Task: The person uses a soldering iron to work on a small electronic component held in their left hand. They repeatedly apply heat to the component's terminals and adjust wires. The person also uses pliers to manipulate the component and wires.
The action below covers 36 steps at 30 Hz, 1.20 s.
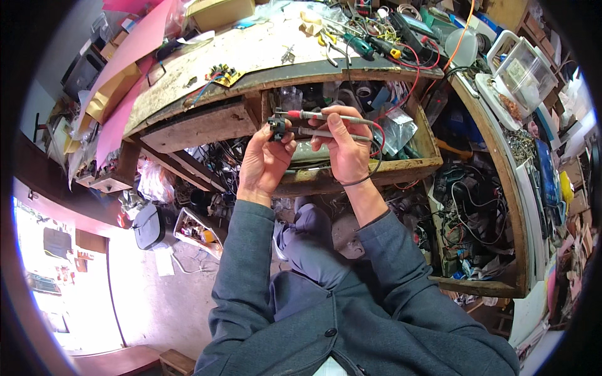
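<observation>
My left hand (266, 160) grips a small black component (277, 129) between thumb and fingers, held up over an open drawer (351, 169). My right hand (346, 144) is closed on two test probes (313, 116), one with a red band near its tip, both pointing left at the component. Their tips reach close to it; whether they touch is too small to tell. Red and black leads loop down past my right wrist. The drawer beneath my hands holds plastic bags, cables and assorted parts.
The worktop (219, 47) carries tools, wires and a multimeter (411, 28). Pink sheets (122, 69) hang at left. A cluttered wooden side bench (520, 207) with a clear lidded container (523, 69) stands right. On the floor are a black case (152, 225) and a box of parts (195, 232).
</observation>
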Each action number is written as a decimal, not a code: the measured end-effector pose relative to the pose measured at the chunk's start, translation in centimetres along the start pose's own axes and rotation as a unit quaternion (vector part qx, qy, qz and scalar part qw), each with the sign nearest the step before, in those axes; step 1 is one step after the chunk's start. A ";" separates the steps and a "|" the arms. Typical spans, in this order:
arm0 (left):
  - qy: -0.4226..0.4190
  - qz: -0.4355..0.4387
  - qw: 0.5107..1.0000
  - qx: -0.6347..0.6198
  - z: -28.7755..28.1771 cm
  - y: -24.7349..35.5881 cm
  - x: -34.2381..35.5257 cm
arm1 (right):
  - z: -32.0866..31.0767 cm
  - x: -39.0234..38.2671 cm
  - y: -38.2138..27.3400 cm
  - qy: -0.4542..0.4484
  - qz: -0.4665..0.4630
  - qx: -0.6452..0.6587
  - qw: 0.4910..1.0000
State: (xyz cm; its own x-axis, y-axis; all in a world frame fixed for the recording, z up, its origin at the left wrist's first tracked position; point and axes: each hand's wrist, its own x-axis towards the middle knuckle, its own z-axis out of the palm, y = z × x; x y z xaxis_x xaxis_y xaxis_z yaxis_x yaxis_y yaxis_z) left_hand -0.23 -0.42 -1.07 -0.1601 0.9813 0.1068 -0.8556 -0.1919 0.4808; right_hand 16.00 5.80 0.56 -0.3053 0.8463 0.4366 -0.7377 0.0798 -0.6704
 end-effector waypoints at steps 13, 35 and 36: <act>0.021 -0.002 1.000 -0.006 -0.4 -0.4 0.1 | -0.4 0.1 -0.2 0.005 0.002 0.016 1.000; 0.059 0.011 0.998 0.013 0.0 -0.1 -0.5 | -0.1 -0.1 0.3 -0.002 0.021 0.030 0.999; 0.060 0.012 0.998 0.013 0.2 -0.1 -0.5 | -0.1 -0.1 0.2 0.000 0.022 0.025 0.999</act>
State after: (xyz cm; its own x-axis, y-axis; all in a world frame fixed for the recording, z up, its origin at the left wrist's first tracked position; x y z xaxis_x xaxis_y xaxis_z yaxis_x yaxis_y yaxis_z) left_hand -0.01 -0.93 -1.00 -0.2397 0.9707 0.0144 -0.8378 -0.2144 0.5021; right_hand 15.90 5.73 0.30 -0.3380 0.8485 0.4072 -0.7529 0.0158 -0.6579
